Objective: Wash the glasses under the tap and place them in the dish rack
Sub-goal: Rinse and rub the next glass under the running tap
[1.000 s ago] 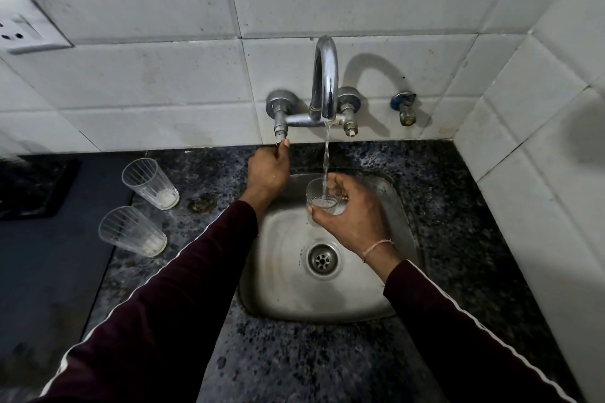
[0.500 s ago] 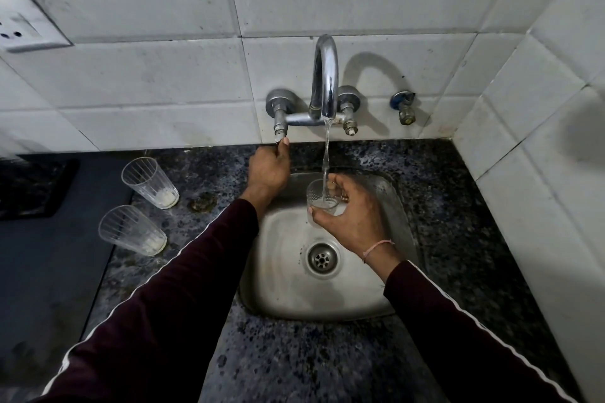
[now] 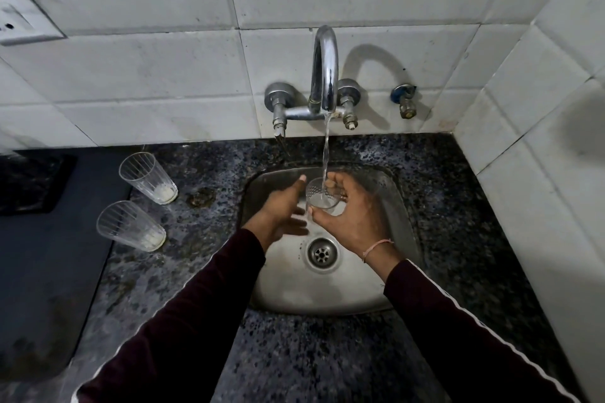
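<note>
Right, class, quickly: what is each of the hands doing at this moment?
Left hand: open, fingers straight, beside the glass, holding nothing.
Right hand: grips the glass under the running tap.

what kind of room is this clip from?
Most likely a home kitchen: a small steel sink set in a speckled stone counter, a tap on a tiled wall, and used glasses waiting beside the sink.

White tiled walls meeting in a corner, dark speckled granite counter, wall socket, dim light
</note>
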